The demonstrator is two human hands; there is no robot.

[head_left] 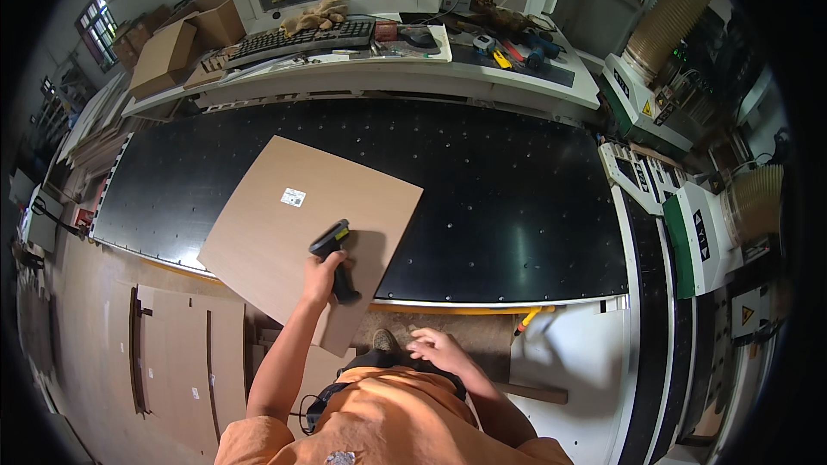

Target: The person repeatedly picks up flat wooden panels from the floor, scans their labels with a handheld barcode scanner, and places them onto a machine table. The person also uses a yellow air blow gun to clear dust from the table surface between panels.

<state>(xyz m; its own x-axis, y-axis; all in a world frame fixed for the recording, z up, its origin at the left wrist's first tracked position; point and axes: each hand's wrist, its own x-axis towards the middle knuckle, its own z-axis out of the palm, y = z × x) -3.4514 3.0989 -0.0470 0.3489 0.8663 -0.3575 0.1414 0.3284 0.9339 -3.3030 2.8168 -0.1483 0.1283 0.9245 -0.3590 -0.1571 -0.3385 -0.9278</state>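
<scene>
Gripping scanner [329, 243] in left hand [322, 274], with loose, open right hand [437, 350]; could tip board [301, 228] by pressing seven-o'clock overhang [343, 331].

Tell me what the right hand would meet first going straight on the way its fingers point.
Likely the board, at its near corner. The boot also shows in that line but looks well below; depth is unclear.

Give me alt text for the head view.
A person's left hand holds a black handheld scanner over a brown panel on a black table, overhanging its front edge; the right hand, seemingly empty, is near the waist.
</scene>
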